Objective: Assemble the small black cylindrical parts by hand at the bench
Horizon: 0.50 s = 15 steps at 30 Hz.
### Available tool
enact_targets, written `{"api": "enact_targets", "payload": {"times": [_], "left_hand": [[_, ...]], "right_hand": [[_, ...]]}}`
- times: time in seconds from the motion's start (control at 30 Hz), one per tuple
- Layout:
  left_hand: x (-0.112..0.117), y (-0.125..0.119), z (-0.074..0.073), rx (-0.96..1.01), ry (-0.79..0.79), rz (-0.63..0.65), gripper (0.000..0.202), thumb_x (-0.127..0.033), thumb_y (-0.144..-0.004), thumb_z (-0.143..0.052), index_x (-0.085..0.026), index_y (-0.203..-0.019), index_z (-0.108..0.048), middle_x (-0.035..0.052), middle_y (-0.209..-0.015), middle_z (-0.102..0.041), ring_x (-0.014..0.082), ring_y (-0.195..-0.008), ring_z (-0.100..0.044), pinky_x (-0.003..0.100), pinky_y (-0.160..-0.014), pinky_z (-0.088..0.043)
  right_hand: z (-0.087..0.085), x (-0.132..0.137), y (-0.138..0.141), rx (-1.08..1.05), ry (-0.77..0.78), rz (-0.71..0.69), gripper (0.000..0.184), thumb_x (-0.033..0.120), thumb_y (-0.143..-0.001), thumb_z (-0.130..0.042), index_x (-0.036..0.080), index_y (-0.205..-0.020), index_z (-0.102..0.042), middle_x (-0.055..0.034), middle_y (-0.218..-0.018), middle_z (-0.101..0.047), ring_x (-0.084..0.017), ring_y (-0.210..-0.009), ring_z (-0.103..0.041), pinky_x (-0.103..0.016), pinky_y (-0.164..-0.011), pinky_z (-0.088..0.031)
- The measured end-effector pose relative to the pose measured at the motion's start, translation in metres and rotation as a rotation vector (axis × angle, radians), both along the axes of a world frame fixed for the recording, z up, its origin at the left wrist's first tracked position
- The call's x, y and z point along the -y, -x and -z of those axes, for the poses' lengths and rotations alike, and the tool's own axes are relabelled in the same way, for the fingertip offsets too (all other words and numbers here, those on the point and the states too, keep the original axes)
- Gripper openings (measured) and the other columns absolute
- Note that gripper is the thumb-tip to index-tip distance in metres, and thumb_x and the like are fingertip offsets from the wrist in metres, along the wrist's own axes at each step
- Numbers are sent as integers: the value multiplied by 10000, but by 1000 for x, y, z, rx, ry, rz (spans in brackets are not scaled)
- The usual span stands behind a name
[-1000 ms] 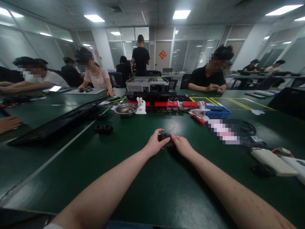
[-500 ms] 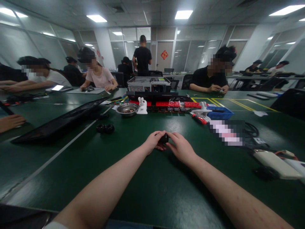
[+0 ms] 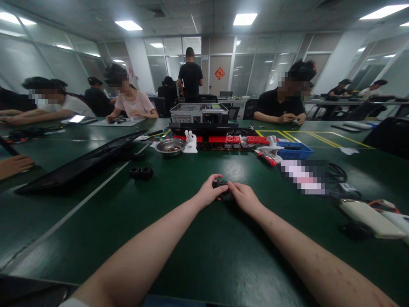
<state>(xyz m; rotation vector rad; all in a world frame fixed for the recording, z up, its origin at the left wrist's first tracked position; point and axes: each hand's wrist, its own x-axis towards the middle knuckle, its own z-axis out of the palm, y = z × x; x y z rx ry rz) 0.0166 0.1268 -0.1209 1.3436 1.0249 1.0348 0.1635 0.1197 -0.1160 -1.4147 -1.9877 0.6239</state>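
Note:
Over the middle of the green table (image 3: 179, 238), my two hands meet around a small glossy black caster-like part (image 3: 220, 183). My left hand (image 3: 208, 192) grips it from the left, with the thumb in front and fingers curled behind. From the right, the fingertips of my right hand (image 3: 244, 197) pinch its end. Fingers cover much of the part, so its full shape is hidden. Two similar round black pieces (image 3: 140, 172) lie side by side on the table, off to the left.
A metal bowl (image 3: 170, 147) of small screws stands ahead, beside a white bracket (image 3: 191, 143). Behind are red-edged parts (image 3: 230, 140) and an open computer case (image 3: 200, 113). Rightward lie a red-handled screwdriver (image 3: 267, 159), a blue tray (image 3: 295, 150) and cables. A black panel (image 3: 79, 160) lies left.
The black part has been turned between my hands, from its rounded side to a blockier side. My right fingers have closed to a pinch on its end.

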Motion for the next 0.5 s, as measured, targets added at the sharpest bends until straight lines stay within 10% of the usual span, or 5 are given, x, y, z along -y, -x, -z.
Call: {"api": "enact_targets", "payload": {"times": [0.5], "left_hand": [[-6,3,-2,95,186,22,374,-428,-732,-454,-176,-1002,-393,29,-700,-569,100,-449,-562,179,-388,-419]], "right_hand": [[0,1,5,-150,-115,-87,300,325,-795,-380,167,-1023,-493,-53,-892,-583,-153,-792,-535,-264,-684,-405]]}}
